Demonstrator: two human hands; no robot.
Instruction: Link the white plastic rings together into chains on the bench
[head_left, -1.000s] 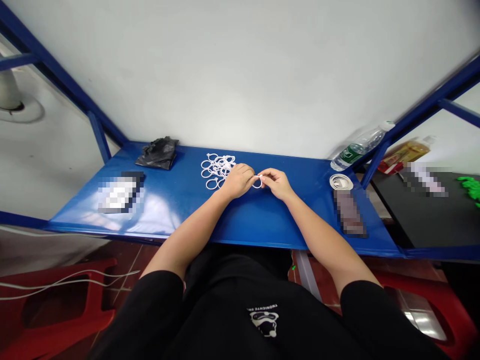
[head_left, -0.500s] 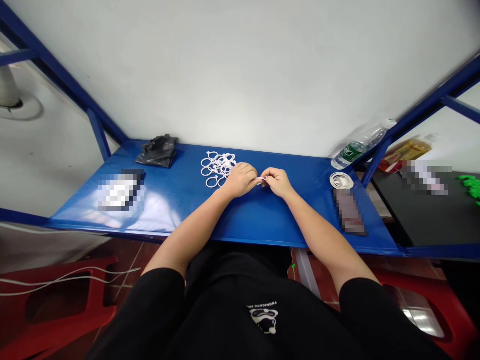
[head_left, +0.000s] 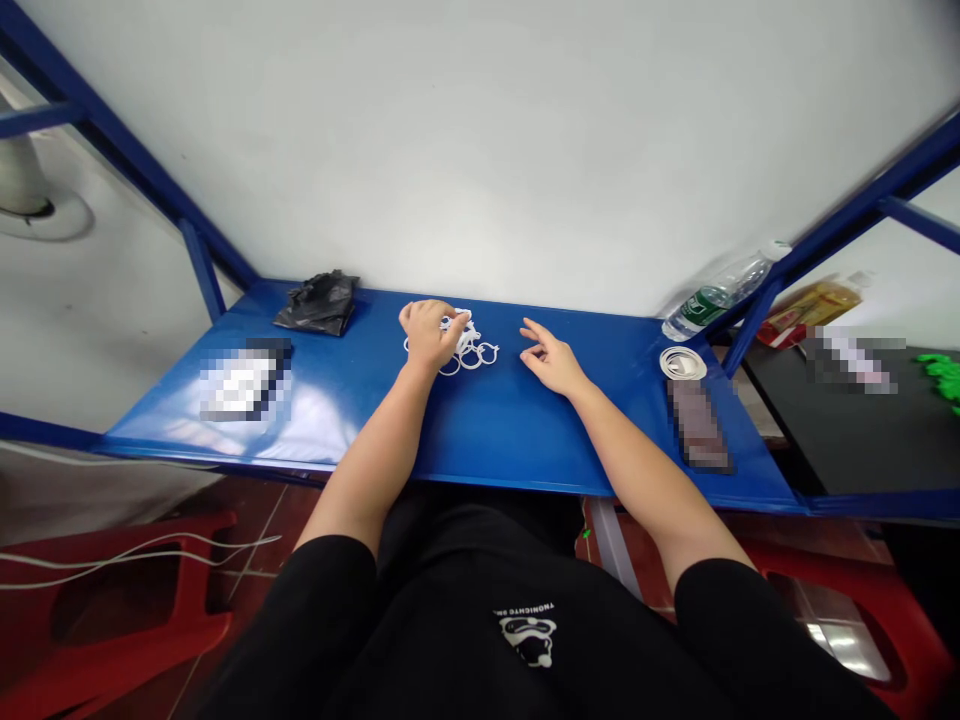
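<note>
A heap of white plastic rings (head_left: 471, 350) lies on the blue table (head_left: 495, 430) near the wall. My left hand (head_left: 427, 333) rests on top of the heap with its fingers curled over the rings. My right hand (head_left: 549, 360) lies to the right of the heap on bare table, fingers stretched out and apart, with nothing in it. A few rings stick out from under the left hand toward the right hand.
A crumpled black bag (head_left: 319, 301) lies at the back left, a blurred flat item (head_left: 244, 385) left of centre. At the right are a tape roll (head_left: 682, 363), a blurred object (head_left: 697, 425) and a lying water bottle (head_left: 716, 293). Red stools (head_left: 112, 610) stand below.
Both hands held one ring between them before. Now the hands have parted: the left hand moved left onto the ring heap, and the right hand has opened and stayed in place.
</note>
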